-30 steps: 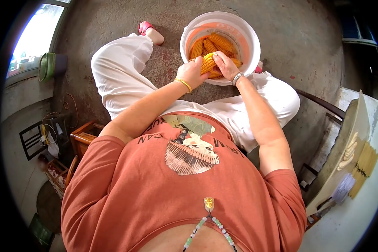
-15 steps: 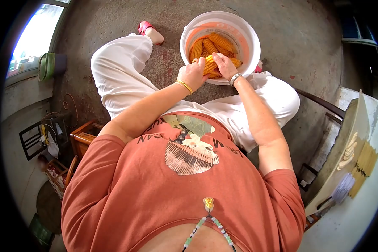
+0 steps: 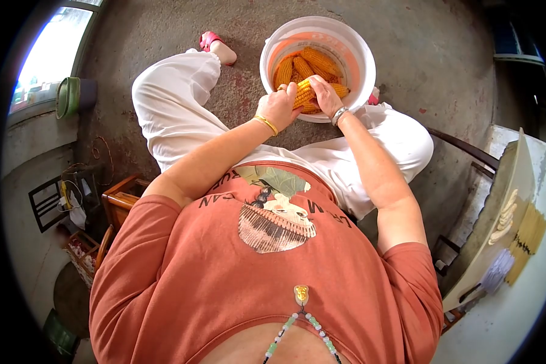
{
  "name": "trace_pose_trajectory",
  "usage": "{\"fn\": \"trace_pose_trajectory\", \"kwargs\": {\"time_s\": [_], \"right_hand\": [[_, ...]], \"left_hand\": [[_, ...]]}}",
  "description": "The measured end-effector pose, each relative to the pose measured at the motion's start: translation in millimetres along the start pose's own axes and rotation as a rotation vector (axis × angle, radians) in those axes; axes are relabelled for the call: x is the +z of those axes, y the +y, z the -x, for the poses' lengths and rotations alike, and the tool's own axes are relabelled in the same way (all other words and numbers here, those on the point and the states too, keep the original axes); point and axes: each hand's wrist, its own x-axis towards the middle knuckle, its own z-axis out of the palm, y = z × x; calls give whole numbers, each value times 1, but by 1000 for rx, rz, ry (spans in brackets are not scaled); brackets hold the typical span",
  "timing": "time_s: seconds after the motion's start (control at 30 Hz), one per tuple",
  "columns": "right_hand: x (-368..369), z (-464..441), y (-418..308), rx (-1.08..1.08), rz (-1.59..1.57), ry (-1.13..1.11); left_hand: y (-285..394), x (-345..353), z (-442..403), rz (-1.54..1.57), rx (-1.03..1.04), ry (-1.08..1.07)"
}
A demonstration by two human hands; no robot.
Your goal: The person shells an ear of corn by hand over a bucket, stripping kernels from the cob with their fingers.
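- The right hand (image 3: 326,98) has shifted slightly along the corn cob (image 3: 303,94), pinching it; the left hand (image 3: 276,107) grips its near end.
- The cob stays over the plastic bucket (image 3: 367,67); any kernels loosening are perhaps too small to tell.

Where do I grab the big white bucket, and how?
Probably best by the rim of the bucket, one hand on its left side and one on its right, coming from above. The rim is round, and its mouth faces up. The left hand and right hand are at the near edge, so the sides look freer.
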Motion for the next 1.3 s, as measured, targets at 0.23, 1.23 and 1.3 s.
{"fn": "trace_pose_trajectory", "kwargs": {"time_s": [0.23, 1.23, 1.3], "right_hand": [[7, -9, 22, 1, -21, 153], [2, -4, 3, -36, 141, 113], [3, -4, 6, -86, 146, 120]], "left_hand": [[-1, 3, 1, -10, 0, 9], [0, 1, -4, -19, -15, -43], [1, -1, -4, -21, -27, -57]]}}
